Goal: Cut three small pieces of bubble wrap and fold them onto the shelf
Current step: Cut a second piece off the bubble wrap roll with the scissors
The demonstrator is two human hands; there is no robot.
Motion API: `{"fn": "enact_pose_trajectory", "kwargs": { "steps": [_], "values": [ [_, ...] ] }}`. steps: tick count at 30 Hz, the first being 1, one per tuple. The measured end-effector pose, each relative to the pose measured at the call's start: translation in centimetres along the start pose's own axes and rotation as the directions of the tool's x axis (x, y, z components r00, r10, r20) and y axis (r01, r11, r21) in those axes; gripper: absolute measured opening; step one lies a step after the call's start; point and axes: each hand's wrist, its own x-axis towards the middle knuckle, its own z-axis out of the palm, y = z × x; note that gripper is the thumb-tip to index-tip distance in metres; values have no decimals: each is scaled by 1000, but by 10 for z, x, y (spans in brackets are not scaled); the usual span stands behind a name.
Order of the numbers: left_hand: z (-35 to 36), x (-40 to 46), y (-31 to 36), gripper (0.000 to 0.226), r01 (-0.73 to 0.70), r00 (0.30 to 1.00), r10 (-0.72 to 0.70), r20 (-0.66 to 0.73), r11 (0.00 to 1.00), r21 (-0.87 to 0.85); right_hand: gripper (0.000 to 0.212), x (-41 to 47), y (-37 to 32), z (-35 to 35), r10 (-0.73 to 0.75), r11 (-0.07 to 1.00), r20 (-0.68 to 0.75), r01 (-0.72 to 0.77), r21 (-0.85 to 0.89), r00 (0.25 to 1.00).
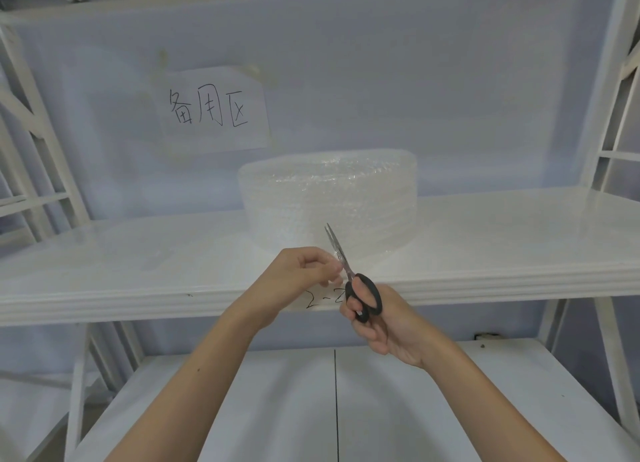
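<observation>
At frame centre the wrap roll [329, 198] stands on the shelf [138, 271] — light, limp, slippery film, best pinched near the cut edge — as the left hand [304, 271] pinches it and the right hand [377, 319] grips the scissors [349, 278].

My feed is bright and evenly lit, with a cool bluish cast. Soft glare sits on the glossy shelf [502, 226] at right. Shadows are faint. The uprights bow outward at both edges from the wide lens. The bubble wrap roll [329, 198] looks washed out, low in contrast.
</observation>
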Motion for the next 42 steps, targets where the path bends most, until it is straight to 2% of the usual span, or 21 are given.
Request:
{"fn": "enact_pose_trajectory", "kwargs": {
  "steps": [2, 4, 8, 12, 19, 24, 31, 42],
  "values": [
    [0, 1, 3, 37, 22, 999, -23, -39, 999, -36, 42, 0, 1, 1, -8, 1000, -10, 8, 13, 1000],
    [0, 3, 5, 42, 32, 994, -41, -102, 996, -81, 42, -1, 1, 2, -11, 1000, -16, 11, 22, 1000],
    [3, 8, 5, 32, -17, 979, -10, -203, 992, -127, 45, -1, 1, 1, -8, 1000, -26, 8, 14, 1000],
    [6, 10, 6, 21, -39, 971, 2, -239, 988, -151, 43, -2, -1, 0, -9, 1000, -18, 9, -8, 1000],
    [9, 12, 6, 23, -59, 958, 13, -287, 986, -153, 45, -4, -1, -1, -9, 1000, -6, 9, -11, 1000],
    [11, 11, 4, 26, -57, 962, 10, -271, 985, -166, 44, -6, -1, -3, 5, 999, -12, -6, -38, 1000],
    [7, 5, 4, 23, -77, 987, 57, -152, 989, -129, 46, 1, -6, -3, 37, 999, 10, -37, -28, 999],
    [4, 9, 3, 21, -45, 991, 29, -133, 992, -114, 45, 2, -6, 0, -23, 999, -18, 23, -40, 1000]
  ]
}}
